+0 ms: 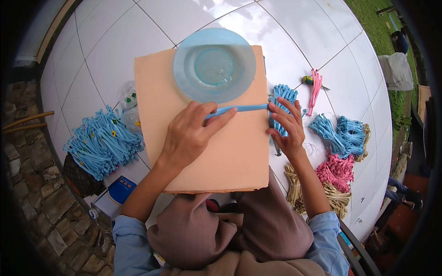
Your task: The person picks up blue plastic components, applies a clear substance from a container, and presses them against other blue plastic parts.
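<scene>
A narrow blue strip [251,108] lies across the peach-coloured board [221,156] that rests over my lap. My left hand [189,131] is closed on the strip's left part, the thumb stretched along it. At the strip's right end is my right hand [287,124], its fingers spread and their tips close to that end. Whether they touch it, I cannot tell. Just beyond the strip, a translucent blue bowl [184,69] with a little clear liquid stands on the board's far part. A bundle of blue strips with looped ends [286,93] lies beside the board, partly behind my right hand.
On the white tiled floor [129,32], a large pile of blue strips [103,142] sits at left. At right are blue bundles [329,133], a pink bundle [336,172], beige bundles [336,200], loose pink strips [315,92] and a screwdriver [307,80].
</scene>
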`<act>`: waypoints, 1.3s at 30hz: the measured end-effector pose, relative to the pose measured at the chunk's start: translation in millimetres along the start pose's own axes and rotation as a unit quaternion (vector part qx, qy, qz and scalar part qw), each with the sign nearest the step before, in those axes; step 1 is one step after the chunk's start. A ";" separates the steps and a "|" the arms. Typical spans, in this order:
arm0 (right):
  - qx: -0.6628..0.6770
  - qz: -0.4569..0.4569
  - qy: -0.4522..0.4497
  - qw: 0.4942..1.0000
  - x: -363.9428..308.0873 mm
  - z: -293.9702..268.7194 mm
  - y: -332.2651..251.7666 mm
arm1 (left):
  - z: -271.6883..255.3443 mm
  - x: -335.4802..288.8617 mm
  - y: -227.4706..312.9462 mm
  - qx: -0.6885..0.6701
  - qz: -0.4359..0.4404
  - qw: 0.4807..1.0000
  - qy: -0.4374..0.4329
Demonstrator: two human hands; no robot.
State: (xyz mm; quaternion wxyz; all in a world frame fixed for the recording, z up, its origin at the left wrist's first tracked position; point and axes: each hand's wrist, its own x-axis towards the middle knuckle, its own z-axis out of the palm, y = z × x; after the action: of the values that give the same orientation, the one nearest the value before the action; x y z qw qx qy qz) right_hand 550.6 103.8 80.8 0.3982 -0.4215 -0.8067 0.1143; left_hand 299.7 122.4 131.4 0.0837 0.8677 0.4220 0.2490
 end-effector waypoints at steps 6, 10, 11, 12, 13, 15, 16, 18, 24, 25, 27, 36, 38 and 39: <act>-0.005 -0.018 0.004 1.000 -0.5 -0.4 4.9 | -1.4 0.8 1.9 -0.005 -0.005 1.000 -0.006; -0.058 -0.028 -0.029 0.997 6.8 -6.8 -2.2 | -1.3 1.6 2.2 0.003 0.001 1.000 -0.005; -0.081 -0.034 -0.059 0.994 12.2 -8.4 -6.0 | -0.9 0.6 1.3 0.005 -0.001 1.000 -0.005; -0.105 -0.040 -0.089 0.990 18.4 -10.5 -10.5 | 0.1 -0.6 0.4 0.007 0.000 1.000 -0.005; -0.129 -0.043 -0.110 0.985 27.5 -13.0 -17.2 | 0.1 -1.0 -0.6 0.009 0.002 1.000 -0.004; -0.154 -0.041 -0.149 0.976 39.7 -19.9 -27.6 | 1.0 0.2 -0.1 0.007 0.000 1.000 -0.002; -0.178 -0.039 -0.187 0.965 43.0 -21.3 -30.6 | 0.4 0.2 0.3 0.007 -0.002 1.000 -0.001; -0.171 -0.036 -0.198 0.964 45.8 -19.9 -32.2 | 0.0 -1.6 -0.1 0.013 -0.005 1.000 -0.001; -0.171 -0.029 -0.215 0.961 46.3 -23.0 -32.5 | -0.3 -0.3 0.9 0.007 -0.001 1.000 -0.011; -0.173 -0.037 -0.212 0.961 46.1 -22.0 -32.1 | -1.2 -1.4 0.8 0.006 -0.003 1.000 -0.028; -0.179 -0.042 -0.216 0.959 47.3 -21.3 -32.9 | -3.8 -1.0 1.7 0.002 -0.008 1.000 -0.030; -0.118 0.002 -0.212 0.970 53.9 -26.4 -36.1 | -1.0 -1.2 0.0 0.010 0.001 1.000 -0.025; -0.120 0.001 -0.213 0.970 54.1 -25.9 -36.0 | -0.6 -1.0 0.0 0.012 0.002 1.000 -0.023; -0.119 -0.001 -0.215 0.969 53.9 -25.7 -35.8 | -0.6 -0.3 0.7 0.017 0.000 1.000 -0.016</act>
State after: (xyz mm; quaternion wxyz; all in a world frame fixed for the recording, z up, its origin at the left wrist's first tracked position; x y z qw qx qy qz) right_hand 530.8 119.4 145.7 0.1628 -0.4305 -0.8815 0.1053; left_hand 299.7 121.7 132.1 0.0754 0.8726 0.4253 0.2281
